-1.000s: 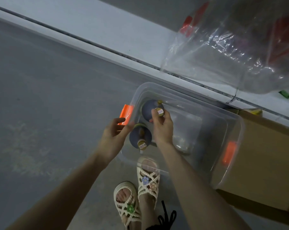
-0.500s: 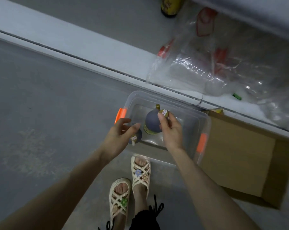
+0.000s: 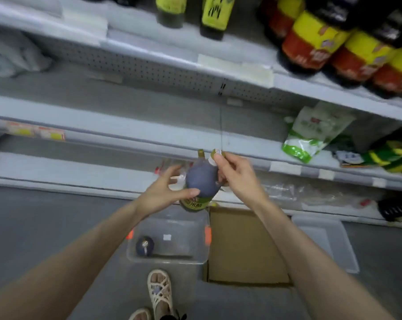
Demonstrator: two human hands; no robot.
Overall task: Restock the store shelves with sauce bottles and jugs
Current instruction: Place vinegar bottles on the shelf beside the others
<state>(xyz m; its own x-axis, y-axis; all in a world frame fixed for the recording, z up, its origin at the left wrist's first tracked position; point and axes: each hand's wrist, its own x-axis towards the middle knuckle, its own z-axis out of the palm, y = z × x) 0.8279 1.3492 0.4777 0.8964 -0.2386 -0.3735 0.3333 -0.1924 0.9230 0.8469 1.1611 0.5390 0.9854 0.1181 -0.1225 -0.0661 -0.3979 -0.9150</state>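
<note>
Head view: dark sauce bottle [image 3: 202,181] pinched at the neck by the right hand [image 3: 239,179], steadied by the spread, relaxed left hand [image 3: 163,192], held above the clear bin [image 3: 202,257] near the bare shelf [image 3: 126,132], probably for placing there.

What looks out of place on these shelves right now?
Crumpled clear plastic wrap sprawls along the bottom shelf, and a green-and-white pouch leans askew on the shelf above. No spill shows. The dark bottle pinched by the right hand looks intact.
</note>
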